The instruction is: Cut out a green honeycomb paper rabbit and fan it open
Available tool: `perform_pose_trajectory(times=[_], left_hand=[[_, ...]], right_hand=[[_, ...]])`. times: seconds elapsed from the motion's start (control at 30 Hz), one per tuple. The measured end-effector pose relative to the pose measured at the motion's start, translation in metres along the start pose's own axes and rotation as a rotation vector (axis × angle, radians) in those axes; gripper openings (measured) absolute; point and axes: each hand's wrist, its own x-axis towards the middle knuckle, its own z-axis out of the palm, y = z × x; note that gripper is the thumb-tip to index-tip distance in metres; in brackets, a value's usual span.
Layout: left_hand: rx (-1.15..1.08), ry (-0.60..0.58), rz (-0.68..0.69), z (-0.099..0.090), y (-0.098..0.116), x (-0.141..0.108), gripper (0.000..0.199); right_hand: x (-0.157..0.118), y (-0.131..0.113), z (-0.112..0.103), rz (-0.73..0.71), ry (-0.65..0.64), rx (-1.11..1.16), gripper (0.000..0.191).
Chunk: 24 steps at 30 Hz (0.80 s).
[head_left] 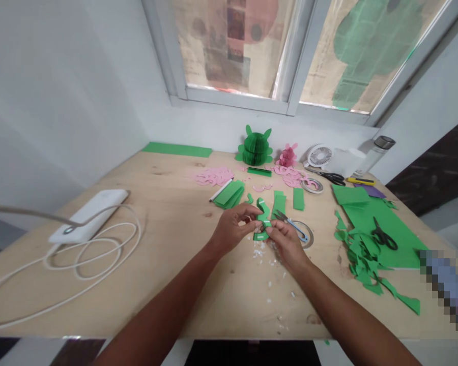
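Observation:
A curved green paper cutout [263, 207] with white strips on it is held up over the table's middle. My left hand [238, 223] pinches its left side between thumb and fingers. On the other side my right hand [286, 239] also has its fingertips closed on the cutout. Small white scraps [258, 251] are scattered on the wood just below. Beside my right hand lie blue-handled snips [290, 222] and a roll of tape [308, 236]. Behind the hands are stacked green paper strips [231, 194] with a white pen [221, 189] along them.
A white power bank [89, 216] with a looped cable sits left. Green scraps [362, 256], green sheets [389, 229] and black scissors [383, 235] lie right. At the back stand a green paper figure [255, 147], a pink one [288, 155], a fan [319, 156] and a bottle [376, 155].

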Motion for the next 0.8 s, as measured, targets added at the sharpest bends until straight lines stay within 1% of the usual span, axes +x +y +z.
perform_pose_trajectory(times=[0.1, 0.2, 0.3, 0.4, 0.53, 0.63, 0.8], left_hand=[[-0.100, -0.006, -0.089, 0.002, 0.003, 0.000, 0.026], [-0.252, 0.045, -0.195, 0.005, 0.007, -0.001, 0.027], [-0.378, 0.086, -0.282, 0.006, 0.009, 0.000, 0.030], [-0.494, 0.099, -0.333, 0.007, 0.010, 0.001, 0.040], [-0.622, 0.110, -0.384, 0.007, 0.014, 0.001, 0.055], [-0.685, 0.100, -0.408, 0.007, 0.016, 0.001, 0.053], [-0.728, 0.110, -0.399, 0.006, 0.015, 0.001, 0.037]], right_hand=[[0.001, 0.003, -0.001, -0.005, 0.020, 0.000, 0.024], [0.002, 0.004, -0.002, -0.013, 0.040, -0.042, 0.028], [0.001, 0.003, -0.002, -0.066, 0.035, -0.125, 0.027], [-0.001, 0.003, -0.002, -0.143, 0.012, -0.240, 0.025], [-0.002, 0.005, -0.003, -0.181, -0.029, -0.357, 0.024], [-0.003, 0.004, -0.003, -0.203, -0.052, -0.403, 0.023], [-0.005, 0.000, 0.001, -0.262, -0.055, -0.502, 0.020]])
